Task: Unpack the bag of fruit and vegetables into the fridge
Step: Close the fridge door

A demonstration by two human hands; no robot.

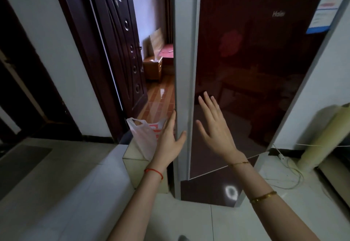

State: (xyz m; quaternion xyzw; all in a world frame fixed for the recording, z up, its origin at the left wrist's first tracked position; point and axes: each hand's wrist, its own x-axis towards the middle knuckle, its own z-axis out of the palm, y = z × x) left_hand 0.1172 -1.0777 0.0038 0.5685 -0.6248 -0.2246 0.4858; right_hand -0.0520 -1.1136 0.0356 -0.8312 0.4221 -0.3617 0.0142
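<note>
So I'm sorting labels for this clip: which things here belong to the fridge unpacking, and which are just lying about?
Job:
fridge door
plastic bag
left hand
right hand

Lying about:
wooden door
white cable
rolled mat

I see the tall dark-red fridge (246, 70) with doors closed; the white plastic bag (144, 136) slumps open-topped on a small stand's right edge, just left of it.
</note>
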